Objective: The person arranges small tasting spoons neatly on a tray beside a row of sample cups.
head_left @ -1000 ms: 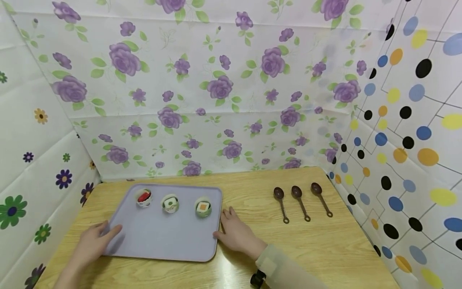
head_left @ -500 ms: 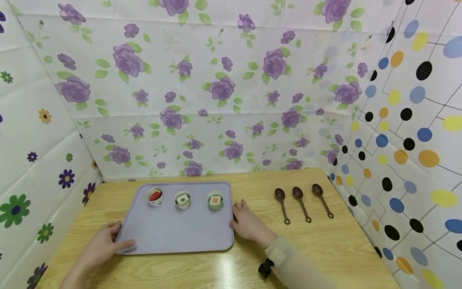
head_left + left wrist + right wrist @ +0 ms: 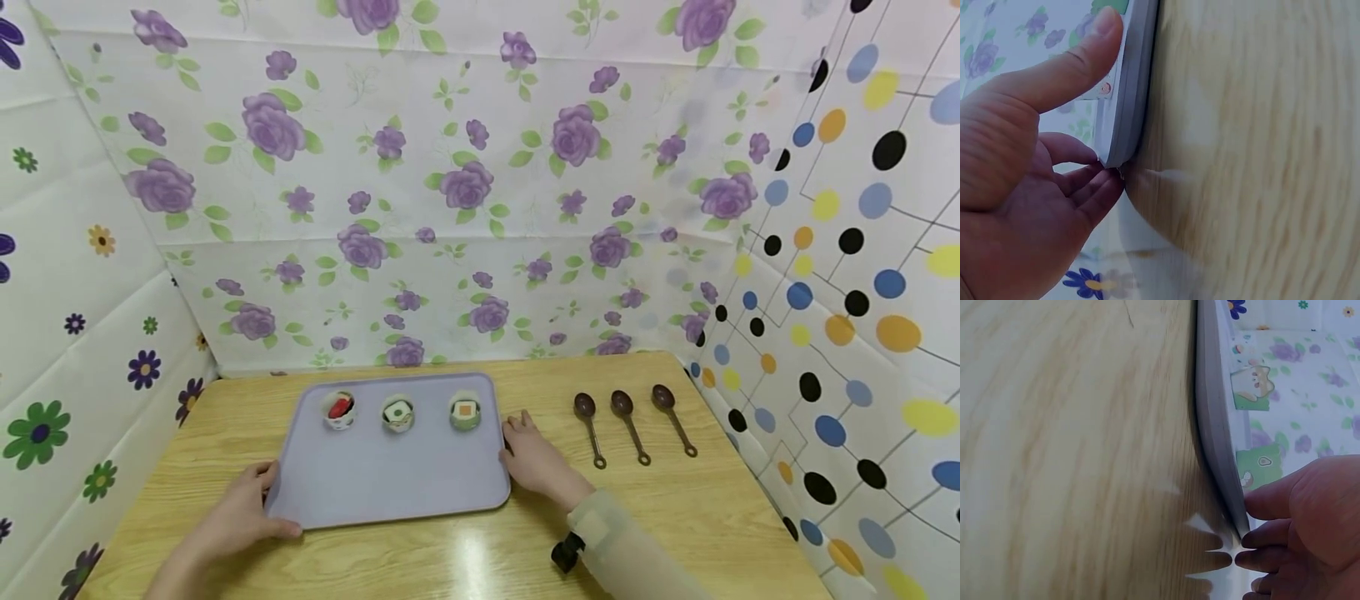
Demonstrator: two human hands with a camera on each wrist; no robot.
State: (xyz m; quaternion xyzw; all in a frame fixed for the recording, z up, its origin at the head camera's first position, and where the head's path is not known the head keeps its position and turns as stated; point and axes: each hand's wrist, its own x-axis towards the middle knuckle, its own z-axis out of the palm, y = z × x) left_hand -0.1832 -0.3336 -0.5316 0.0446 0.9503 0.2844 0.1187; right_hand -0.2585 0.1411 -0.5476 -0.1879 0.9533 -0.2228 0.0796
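Observation:
A pale lilac tray (image 3: 390, 483) lies on the wooden table. Three small printed cups stand along its back: a left cup (image 3: 340, 421) holding something red, a middle cup (image 3: 398, 423) with a white piece marked green, and a right cup (image 3: 466, 418) with a white piece marked orange. My left hand (image 3: 243, 512) grips the front left corner, thumb along the front edge, bent fingers on the left side. Against the right rim rests my right hand (image 3: 536, 458); its fairly straight fingertips (image 3: 1257, 540) and thumb touch the rim's outside. The left fingertips (image 3: 1107, 187) meet the tray's side.
To the right lie three brown spoons: a left spoon (image 3: 587, 408), a middle spoon (image 3: 622, 407) and a right spoon (image 3: 664, 400). A floral back wall (image 3: 450, 275) and a dotted right wall (image 3: 847, 350) border the table (image 3: 697, 517).
The tray with its cups has slid right and slightly backward, both hands moving along with it. It now lies closer to the spoons, which stay in place.

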